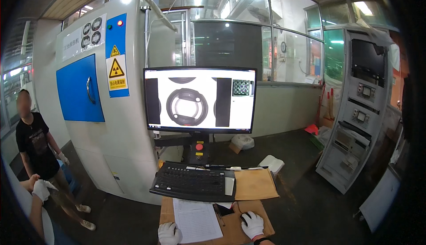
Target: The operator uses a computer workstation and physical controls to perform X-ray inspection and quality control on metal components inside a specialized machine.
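My right hand [253, 225], in a white glove with a dark band at the wrist, is closed over a black computer mouse [243, 219] on a brown board [166, 208]. My left hand [169, 234], also white-gloved, lies on the near left part of that board with nothing visible in it. Between the hands are a printed paper sheet [196, 220], a pen [219, 214] and a dark phone-like object [226, 208]. Above them a black keyboard [191, 181] sits on a shelf. A monitor [199, 101] shows a grey picture of a round ring-shaped part.
Brown folder [255, 184] beside the keyboard; red button [199, 147] under the monitor. A large white cabinet [128, 147] with a blue door [80, 90] stands left. One person [35, 138] stands there, another's gloved hand [42, 189] nearer. A grey equipment rack [355, 125] stands right.
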The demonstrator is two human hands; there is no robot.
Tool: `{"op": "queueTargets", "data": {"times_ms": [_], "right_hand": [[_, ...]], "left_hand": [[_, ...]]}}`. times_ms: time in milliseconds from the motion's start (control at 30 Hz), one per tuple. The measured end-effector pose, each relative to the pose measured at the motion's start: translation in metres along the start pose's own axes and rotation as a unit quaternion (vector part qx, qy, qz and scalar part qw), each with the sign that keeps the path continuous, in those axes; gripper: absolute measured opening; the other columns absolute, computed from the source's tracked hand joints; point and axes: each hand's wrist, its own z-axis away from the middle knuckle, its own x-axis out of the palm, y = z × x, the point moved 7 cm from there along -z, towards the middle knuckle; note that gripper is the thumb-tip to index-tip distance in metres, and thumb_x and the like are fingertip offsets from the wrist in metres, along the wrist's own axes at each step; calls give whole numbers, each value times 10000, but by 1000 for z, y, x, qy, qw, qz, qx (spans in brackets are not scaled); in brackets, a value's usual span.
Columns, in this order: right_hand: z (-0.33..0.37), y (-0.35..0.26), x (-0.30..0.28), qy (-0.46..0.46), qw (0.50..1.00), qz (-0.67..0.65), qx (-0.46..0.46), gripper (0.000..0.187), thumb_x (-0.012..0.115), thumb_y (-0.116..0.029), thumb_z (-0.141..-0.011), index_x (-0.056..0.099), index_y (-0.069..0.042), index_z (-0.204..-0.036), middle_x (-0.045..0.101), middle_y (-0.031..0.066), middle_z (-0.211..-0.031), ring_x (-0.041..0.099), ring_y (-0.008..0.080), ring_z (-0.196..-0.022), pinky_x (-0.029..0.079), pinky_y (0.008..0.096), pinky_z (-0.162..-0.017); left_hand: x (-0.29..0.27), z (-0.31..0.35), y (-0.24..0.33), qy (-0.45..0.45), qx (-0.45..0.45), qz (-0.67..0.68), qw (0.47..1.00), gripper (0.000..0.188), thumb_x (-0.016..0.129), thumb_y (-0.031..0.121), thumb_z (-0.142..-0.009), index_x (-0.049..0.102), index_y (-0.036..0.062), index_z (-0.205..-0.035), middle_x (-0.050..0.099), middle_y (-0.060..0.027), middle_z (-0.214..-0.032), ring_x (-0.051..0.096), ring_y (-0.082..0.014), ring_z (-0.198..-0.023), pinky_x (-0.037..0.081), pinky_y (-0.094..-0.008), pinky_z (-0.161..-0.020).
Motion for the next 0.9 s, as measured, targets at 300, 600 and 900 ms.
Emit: {"op": "queueTargets", "data": {"times_ms": [300, 600, 900], "right_hand": [[1, 1, 4, 3, 1000, -1, -3, 403, 732, -307, -806, 700, -223, -1199, 642, 110, -1282, 626, 374, -1037, 492, 527, -884], [3, 5, 9, -6, 1000, 5, 4, 418, 731, -319, -810, 697, -226, -1215, 639, 111, -1284, 620, 375, -1049, 487, 523, -904], [2, 4, 8, -21, 1000, 5, 12, 417, 722, -324, -815, 684, -233, -1221, 633, 108, -1288, 620, 381, -1060, 487, 535, -901]], "left_hand": [[1, 0, -1, -14, -6, -8, 1000, 268, 692, 168, -843, 700, 84, -1098, 683, -155, -1183, 611, -384, -1118, 466, -501, -1005], [6, 3, -5, -14, -15, -8, 1000, 278, 701, 179, -842, 709, 90, -1105, 689, -158, -1186, 616, -387, -1137, 468, -503, -1023], [1, 2, -1, 26, 4, -22, 999, 263, 705, 179, -829, 716, 86, -1075, 702, -151, -1137, 636, -390, -1082, 487, -503, -990]]}}
